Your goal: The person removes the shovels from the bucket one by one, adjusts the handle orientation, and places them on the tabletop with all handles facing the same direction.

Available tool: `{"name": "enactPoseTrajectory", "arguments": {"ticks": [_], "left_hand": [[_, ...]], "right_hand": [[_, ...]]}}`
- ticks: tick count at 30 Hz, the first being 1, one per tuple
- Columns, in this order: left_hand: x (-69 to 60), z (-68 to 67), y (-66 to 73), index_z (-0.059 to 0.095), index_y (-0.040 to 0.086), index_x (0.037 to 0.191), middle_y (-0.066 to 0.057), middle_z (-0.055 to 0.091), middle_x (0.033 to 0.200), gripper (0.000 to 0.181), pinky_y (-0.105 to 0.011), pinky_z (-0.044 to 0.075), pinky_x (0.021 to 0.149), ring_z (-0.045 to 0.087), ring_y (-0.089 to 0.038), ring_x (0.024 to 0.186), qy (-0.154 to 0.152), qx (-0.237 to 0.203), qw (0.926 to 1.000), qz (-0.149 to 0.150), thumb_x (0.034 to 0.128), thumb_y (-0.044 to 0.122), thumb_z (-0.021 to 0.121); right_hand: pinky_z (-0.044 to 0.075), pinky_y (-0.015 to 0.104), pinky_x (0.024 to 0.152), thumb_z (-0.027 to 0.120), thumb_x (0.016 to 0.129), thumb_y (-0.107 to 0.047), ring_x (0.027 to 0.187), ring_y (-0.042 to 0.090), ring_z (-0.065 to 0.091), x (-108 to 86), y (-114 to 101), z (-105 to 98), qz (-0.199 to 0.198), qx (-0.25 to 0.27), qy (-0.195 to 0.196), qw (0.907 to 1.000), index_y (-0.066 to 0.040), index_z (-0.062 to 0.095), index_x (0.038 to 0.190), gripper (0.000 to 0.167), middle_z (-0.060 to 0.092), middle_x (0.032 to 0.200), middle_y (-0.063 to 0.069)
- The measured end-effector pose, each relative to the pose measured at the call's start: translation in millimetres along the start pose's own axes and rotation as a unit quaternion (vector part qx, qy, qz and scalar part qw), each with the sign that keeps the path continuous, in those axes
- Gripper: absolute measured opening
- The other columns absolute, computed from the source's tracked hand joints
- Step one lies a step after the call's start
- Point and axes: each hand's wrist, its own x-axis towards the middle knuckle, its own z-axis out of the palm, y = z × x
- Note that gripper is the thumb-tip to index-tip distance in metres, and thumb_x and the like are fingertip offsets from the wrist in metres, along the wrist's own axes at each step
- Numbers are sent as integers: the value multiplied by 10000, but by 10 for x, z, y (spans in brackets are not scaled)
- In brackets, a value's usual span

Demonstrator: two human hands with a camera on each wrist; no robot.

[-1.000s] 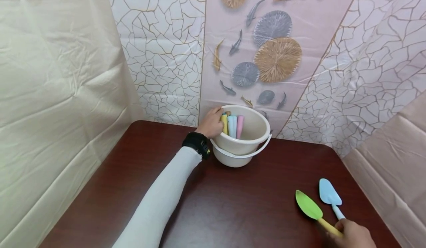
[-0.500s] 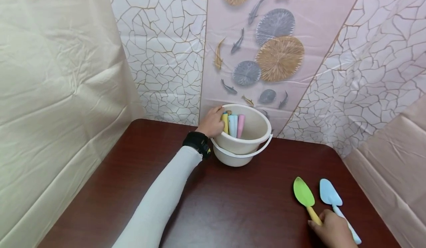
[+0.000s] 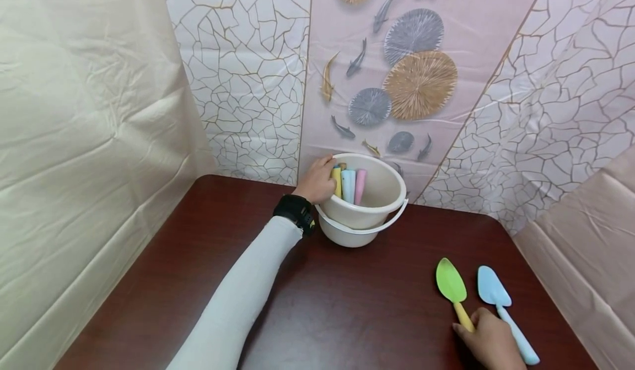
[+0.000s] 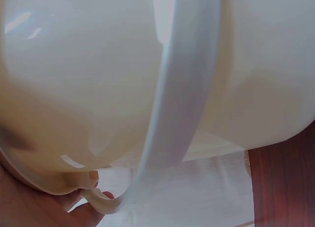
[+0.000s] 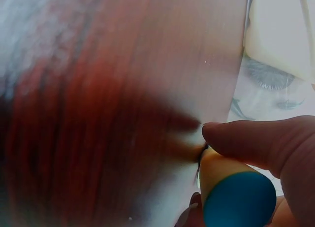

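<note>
Overall, head view: white bucket at the far side of the table, against the patterned backdrop. Left hand grips its rim at the left, fingers curled. Yellow handle, light-blue handles and pink handle stand inside; whatever they belong to is hidden. Near right, outside the bucket: green trowel, its yellow grip pinched by the right hand. Blue trowel on the table just beside, no fingers visibly round it.

Left wrist view: bucket wall fills most of it, bail crossing its outside. Fingers closed about the rim, close to the bail's end; hold looks firm.

Right wrist view: thumb on one side of the yellow grip, a fingertip partly showing on the other, blue end cap toward camera. Little gap; a closed pinch.

Progress, my judgement: several tools already in the bucket, two trowels outside it, well apart. Green one in hand; whether lifted or being laid down, cannot tell.
</note>
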Motion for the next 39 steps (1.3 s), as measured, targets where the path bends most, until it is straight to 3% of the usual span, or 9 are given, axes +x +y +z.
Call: {"name": "enactPoseTrajectory", "arguments": {"ticks": [20,27,31,35,37,39], "left_hand": [[-19,-23,-31,365,42,1606,-137,291,1702,686,-430,213,1316,273,-303,1578,57,44,9999,-101,929,140,409],[-53,-33,25,381,20,1593,-154,313,1688,675,-434,221,1314,288,-318,1570,105,57,9999,-4,929,140,400],[-44,-27,42,378,24,1595,-150,313,1688,683,-438,228,1312,292,-318,1567,100,6,9999,-2,922,135,405],[-13,-13,30,359,34,1607,-137,296,1699,700,-434,227,1312,280,-310,1573,13,5,10000,-51,916,130,409],[-5,-11,23,352,35,1610,-134,289,1702,699,-431,224,1313,275,-303,1576,-8,28,10000,-65,919,132,409],[-3,-14,20,350,31,1610,-134,292,1701,691,-429,223,1313,276,-299,1576,3,67,10000,-64,930,139,405]], "right_hand": [[443,360,552,816,837,-276,597,198,519,39,-19,-4,-67,28,-5,10000,-29,564,783,357,555,619,7],[399,335,538,785,873,-395,587,177,486,15,-40,-66,133,2,-183,9997,-75,552,726,422,515,592,-10],[405,339,543,733,905,-498,602,178,518,28,-84,-203,297,-115,-366,9988,-71,561,749,486,532,602,-10],[512,428,605,698,923,-551,700,226,613,67,-208,-436,347,-203,-452,9982,51,620,964,609,618,735,52],[541,477,652,693,936,-531,758,280,653,78,-298,-565,132,-186,-217,9995,87,624,1045,631,672,828,123],[546,464,662,732,930,-436,787,287,665,91,-385,-677,-320,-137,279,9990,76,646,1061,535,694,877,135]]}}
